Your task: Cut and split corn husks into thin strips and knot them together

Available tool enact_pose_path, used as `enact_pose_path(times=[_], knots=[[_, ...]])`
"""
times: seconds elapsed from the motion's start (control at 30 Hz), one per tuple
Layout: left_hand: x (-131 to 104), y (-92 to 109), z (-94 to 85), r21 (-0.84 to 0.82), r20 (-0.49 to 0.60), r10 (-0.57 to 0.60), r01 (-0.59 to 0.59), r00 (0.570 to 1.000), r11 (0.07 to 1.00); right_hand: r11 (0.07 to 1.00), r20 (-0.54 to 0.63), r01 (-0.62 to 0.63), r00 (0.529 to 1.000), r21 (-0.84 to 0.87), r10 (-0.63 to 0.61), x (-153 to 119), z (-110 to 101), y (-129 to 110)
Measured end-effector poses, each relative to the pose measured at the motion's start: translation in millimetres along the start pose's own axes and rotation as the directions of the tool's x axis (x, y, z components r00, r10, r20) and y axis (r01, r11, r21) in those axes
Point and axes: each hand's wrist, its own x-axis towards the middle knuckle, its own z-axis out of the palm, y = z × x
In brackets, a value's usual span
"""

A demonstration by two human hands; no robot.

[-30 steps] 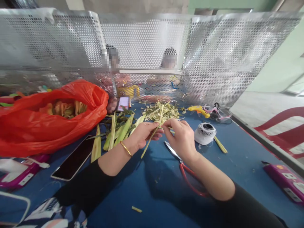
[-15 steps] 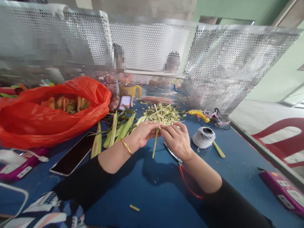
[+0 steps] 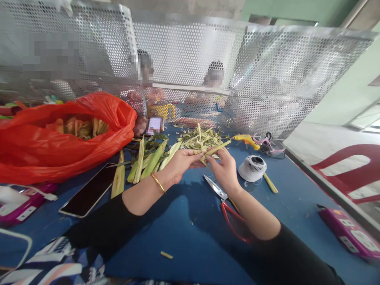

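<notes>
My left hand, with a gold bangle on its wrist, pinches crossed strips of pale green husk. On the other side, my right hand grips the same strips, one of which slants up to the right above its fingers. Both hands meet just over the blue table. Under my right wrist lie red-handled scissors, blades apart. Behind the hands spreads a heap of husk shreds. Several wider husk leaves lie to the left of my left hand. Fingers hide the point where the strips cross.
A red plastic bag and a dark phone are on the left. A white thread spool, a yellow glue gun and a purple device stand right. A perforated metal screen separates me from other people.
My right hand has turned, thumb now showing. The strip that hung below my fingers now points up and right. More of the scissors' blades shows. The view has shifted slightly.
</notes>
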Motion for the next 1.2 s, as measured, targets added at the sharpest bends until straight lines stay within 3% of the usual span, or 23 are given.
enact_pose_path(times=[0.07,0.13,0.27,0.4,0.5,0.63,0.7,0.83,0.9,1.0,1.1,1.2], knots=[[0,-1,1.2,0.033,0.005,0.017,-0.017,1.000,0.999,0.961,0.098,-0.254,0.965,0.109,0.244,4,0,2],[0,-2,1.7,0.064,0.022,0.037,-0.038,0.999,0.997,0.909,0.183,-0.391,0.913,0.144,0.364,6,1,5],[3,-7,0.4,0.134,0.004,0.123,-0.122,0.992,0.983,0.883,0.234,-0.450,0.880,0.130,0.414,6,1,5],[7,-9,-1.8,0.141,-0.124,0.170,-0.152,0.978,0.978,0.883,0.262,-0.460,0.867,0.096,0.423,1,2,-3],[9,-9,-2.6,0.053,-0.193,0.135,-0.127,0.972,0.991,0.929,0.257,-0.365,0.905,0.055,0.340,-5,3,-10],[11,-10,-3.1,-0.023,-0.205,0.109,-0.117,0.973,0.993,0.987,0.268,-0.158,0.951,-0.013,0.155,-8,3,-13],[12,-12,-3.5,-0.007,-0.222,0.137,-0.142,0.965,0.990,0.985,0.326,-0.146,0.939,0.092,0.109,-6,3,-10],[12,-14,-3.9,0.056,-0.224,0.235,-0.228,0.946,0.972,0.918,0.442,-0.241,0.893,0.316,0.082,0,0,-6],[11,-14,-3.1,0.092,-0.197,0.253,-0.239,0.947,0.967,0.959,0.427,-0.176,0.902,0.223,0.067,1,-5,-7],[8,-14,-1.1,0.163,-0.144,0.270,-0.247,0.952,0.955,0.994,0.282,0.096,0.956,-0.061,-0.075,2,-12,-11],[5,-14,0.8,0.227,-0.061,0.271,-0.251,0.961,0.941,0.905,0.139,0.329,0.943,-0.268,-0.302,4,-17,-11],[3,-14,2.2,0.247,-0.007,0.230,-0.221,0.973,0.943,0.832,0.138,0.398,0.917,-0.387,-0.374,7,-18,-6]])
